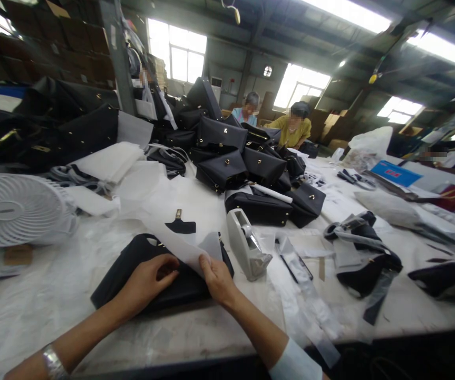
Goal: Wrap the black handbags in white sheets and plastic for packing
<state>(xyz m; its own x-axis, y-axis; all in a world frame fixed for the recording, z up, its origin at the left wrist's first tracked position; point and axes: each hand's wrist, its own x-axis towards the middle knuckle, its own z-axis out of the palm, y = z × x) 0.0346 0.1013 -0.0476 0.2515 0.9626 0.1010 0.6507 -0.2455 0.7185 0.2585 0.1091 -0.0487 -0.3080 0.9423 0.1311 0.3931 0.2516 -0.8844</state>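
Note:
On the table in front of me lies a black handbag (128,269), its long side toward me. Across its upper side runs a white sheet of paper (185,248). My right hand (218,278) pinches the edge of that sheet between thumb and fingers. Over the bag's near part, my left hand (152,277) has its fingers curled with the tips together; what they hold, if anything, is hidden. Just beyond the bag lies a black flap piece (182,227) with a gold-coloured fitting (178,214). A grey tape dispenser (247,245) stands to the right of the bag.
A heap of black handbags (223,134) fills the table's far middle. To the left stands a white fan (17,208). Straps with clear wrapping (365,253) lie at right, near a blue box (395,173). Two people (295,129) are beyond the heap.

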